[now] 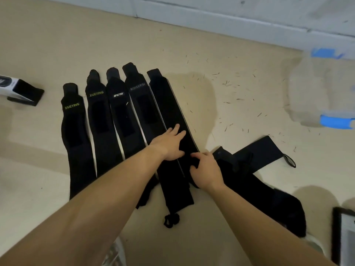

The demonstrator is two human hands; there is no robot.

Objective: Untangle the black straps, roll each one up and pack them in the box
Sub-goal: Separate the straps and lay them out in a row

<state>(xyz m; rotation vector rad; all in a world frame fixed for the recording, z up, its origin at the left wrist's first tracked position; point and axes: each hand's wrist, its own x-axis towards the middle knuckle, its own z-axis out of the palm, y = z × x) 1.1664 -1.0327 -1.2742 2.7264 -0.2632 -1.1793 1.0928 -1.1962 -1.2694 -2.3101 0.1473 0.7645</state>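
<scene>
Row: five long black straps (pixel 99 131) lie flat side by side on the floor (pixel 57 45), tab ends pointing away from the person; some have pale edging.
Fifth strap (pixel 167 104): rightmost in the row, no writing showing.
Heap (pixel 249 181): more black straps crossed over each other, just right of the row.
Writing: from the left, "XUEYING" in yellow-green on two, "JINCYO" in white, then a faint grey "BOKEERSI".
Left hand (pixel 169 144): flat, fingers straight, pressing on the fifth strap.
Right hand (pixel 206 170): fingers curled, pinching black fabric at that strap's right edge.
Box (pixel 315 96): clear with blue handles, far right, well apart from the row.
</scene>
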